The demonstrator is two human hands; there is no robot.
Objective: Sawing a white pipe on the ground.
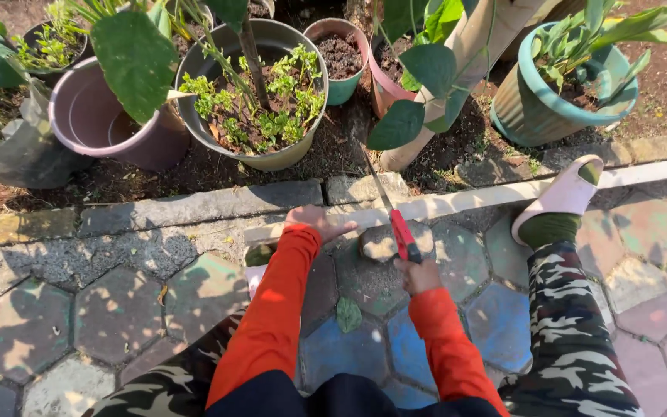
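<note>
Near the person, the right hand [418, 275] is curled tight around the red handle of a saw [396, 220], whose thin blade slants away to the far left across a long pale stick [457, 202] lying over a stone [380, 242] on the paving. The left hand [316, 223] lies flat with fingers spread, pressing the stick just left of the blade. Farther off stand a grey pot [275, 158] of small green plants, an empty mauve pot [90, 120] at left, and a teal pot [538, 108] with a leafy plant at right.
</note>
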